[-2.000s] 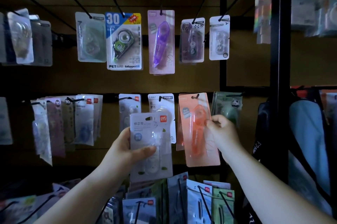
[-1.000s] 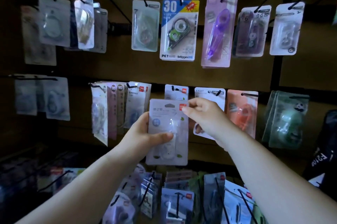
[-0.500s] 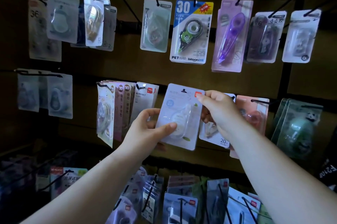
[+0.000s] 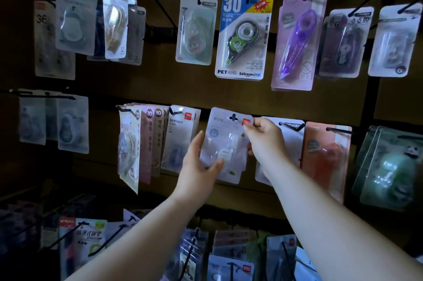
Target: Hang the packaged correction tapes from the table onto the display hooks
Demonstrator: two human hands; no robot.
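While the pale, translucent blister-carded correction tape is held in the middle row of the dim display wall, level with its neighbours, its dark hang slot shows at the top edge. Whether a hook tip sits in it I cannot tell. The person's left grip holds the card's lower left edge, thumb laid across the clear blister. The right grip pinches the top right corner beside the red logo. Both are closed on that one packet.

The likeliest slip, I judge, is letting go before the slot is properly over the wire. The card would then drop onto the crowded packets on the lower hooks. Poor light makes the small slot hard to line up. Pushing at a slant could bend or tear the thin card there. The right wrist lies against or just beside the white-backed packet next door, and a careless pull back might drag it along its black hook.
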